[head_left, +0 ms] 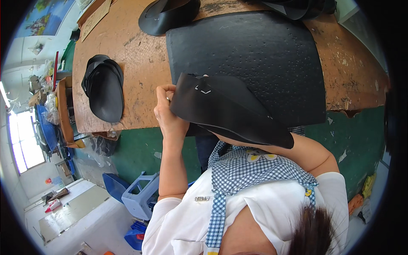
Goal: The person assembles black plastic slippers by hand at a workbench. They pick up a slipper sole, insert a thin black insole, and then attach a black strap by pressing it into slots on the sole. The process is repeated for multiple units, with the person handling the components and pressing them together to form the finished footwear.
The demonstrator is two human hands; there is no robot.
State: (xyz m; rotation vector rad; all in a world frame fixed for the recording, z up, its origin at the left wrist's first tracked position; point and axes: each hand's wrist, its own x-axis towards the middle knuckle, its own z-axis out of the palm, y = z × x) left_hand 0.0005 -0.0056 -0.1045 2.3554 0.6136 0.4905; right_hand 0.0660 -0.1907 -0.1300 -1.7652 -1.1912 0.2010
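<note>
A large black shoe upper (229, 106), smooth and leather-like, is held up in front of my chest, over the table's near edge. It bears small white marks near its left end and tapers toward the lower right. My left hand (168, 111) is closed on its left end, with a ring on one finger. From the right, my right arm (312, 155) reaches in behind the upper, which hides that hand; a bit of fingertip may show at the top edge. Under and beyond it, a black pitted mat (246, 46) lies on the wooden table (140, 76).
A small stack of black shoe-shaped pieces (106, 89) lies on the table's left. More curved black pieces (168, 17) rest at the far edge, with another pile (297, 8) at the far right. A blue-grey plastic stool (140, 195) stands on the green floor (140, 148) at lower left.
</note>
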